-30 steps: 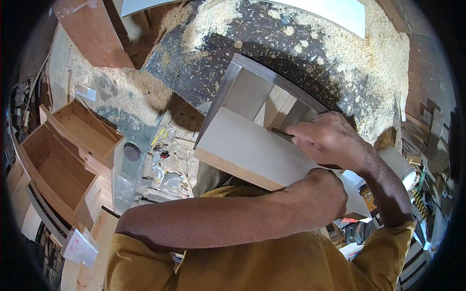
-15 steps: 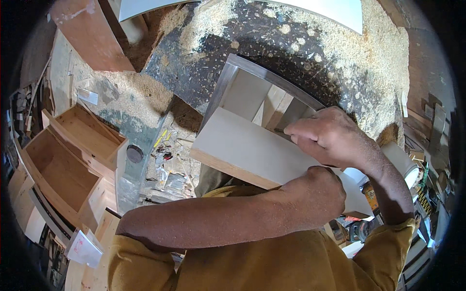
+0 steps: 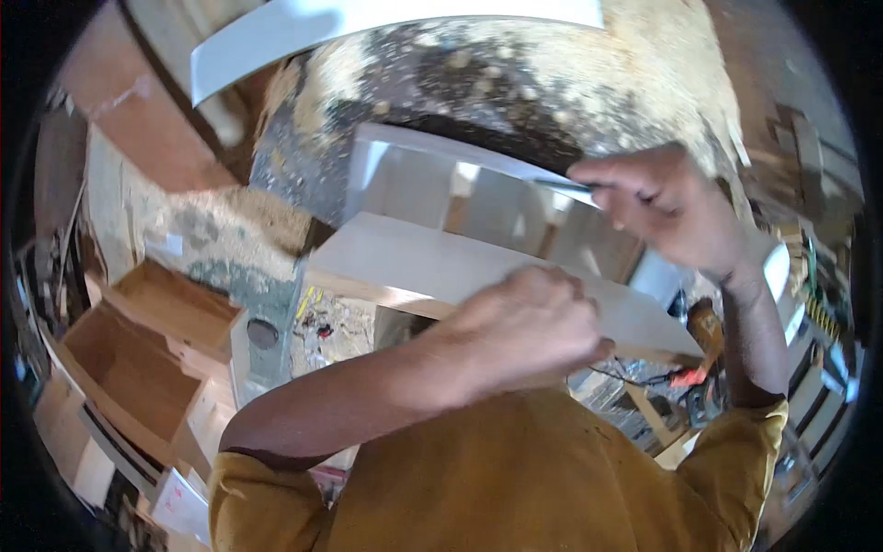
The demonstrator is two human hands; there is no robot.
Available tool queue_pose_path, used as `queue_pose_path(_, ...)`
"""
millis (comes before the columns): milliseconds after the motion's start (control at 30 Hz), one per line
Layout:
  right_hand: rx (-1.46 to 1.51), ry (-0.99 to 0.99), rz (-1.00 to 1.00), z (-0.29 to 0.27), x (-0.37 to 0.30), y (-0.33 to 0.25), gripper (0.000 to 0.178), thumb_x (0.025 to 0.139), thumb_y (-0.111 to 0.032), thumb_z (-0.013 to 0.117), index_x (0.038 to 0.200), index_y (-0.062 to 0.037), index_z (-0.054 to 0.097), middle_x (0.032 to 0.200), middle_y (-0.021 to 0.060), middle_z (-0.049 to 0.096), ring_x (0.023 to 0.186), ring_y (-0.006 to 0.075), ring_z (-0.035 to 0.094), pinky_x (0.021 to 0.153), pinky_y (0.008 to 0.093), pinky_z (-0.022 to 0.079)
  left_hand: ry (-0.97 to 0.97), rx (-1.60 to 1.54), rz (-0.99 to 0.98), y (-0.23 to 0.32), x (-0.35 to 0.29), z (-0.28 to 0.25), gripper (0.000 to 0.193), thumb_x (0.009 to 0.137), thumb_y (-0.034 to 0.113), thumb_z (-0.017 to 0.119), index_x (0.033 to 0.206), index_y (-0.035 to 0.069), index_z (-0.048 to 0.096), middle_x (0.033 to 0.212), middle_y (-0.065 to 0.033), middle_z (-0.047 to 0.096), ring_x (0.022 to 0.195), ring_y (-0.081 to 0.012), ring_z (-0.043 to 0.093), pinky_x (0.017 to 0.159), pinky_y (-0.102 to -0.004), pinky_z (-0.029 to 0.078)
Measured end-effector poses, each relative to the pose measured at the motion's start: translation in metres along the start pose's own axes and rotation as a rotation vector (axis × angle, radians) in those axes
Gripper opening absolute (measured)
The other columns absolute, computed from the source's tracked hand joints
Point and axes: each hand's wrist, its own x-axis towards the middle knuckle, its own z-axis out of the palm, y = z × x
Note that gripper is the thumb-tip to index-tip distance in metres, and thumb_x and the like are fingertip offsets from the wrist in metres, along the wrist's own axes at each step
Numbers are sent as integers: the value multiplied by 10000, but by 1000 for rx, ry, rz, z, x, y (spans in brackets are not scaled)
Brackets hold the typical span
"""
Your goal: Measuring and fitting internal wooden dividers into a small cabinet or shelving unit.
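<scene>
the left hand (image 3: 533, 317) is curled into a loose fist, knuckles up, pressed down on the near edge of a pale wooden box (image 3: 432, 262) that sits in the middle of the scene over a floor thick with sawdust (image 3: 589, 92). the right hand (image 3: 667, 207) is up at the far right corner of the box, fingers drawn together and pinching something thin and dark against the box's pale rim; what it is, i cannot tell. off to the left stand open brown wooden drawers (image 3: 129, 363), well apart from the box, and a white board (image 3: 368, 23) lies at the far side.
</scene>
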Motion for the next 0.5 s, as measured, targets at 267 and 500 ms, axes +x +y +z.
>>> queue_pose_path(267, 299, 765, 279, -62, -222, -27, 175, 912, -64, 623, 1049, 4, 707, 815, 64, 646, 654, 109, 577, 597, 248, 474, -22, 193, -209, 11, -1, 1, 453, 904, 481, 610, 948, 36, 684, 870, -126, 684, 774, -319, 683, 676, -419, 556)
queue_pose_path(500, 597, 1323, 237, 39, -407, -19, 162, 841, -78, 703, 955, -2, 616, 923, 51, 603, 694, 93, 511, 583, 237, 391, 126, 60, -159, 17, 4, -2, 375, 832, 409, 703, 899, 40, 697, 772, -159, 658, 740, -370, 657, 690, -457, 523)
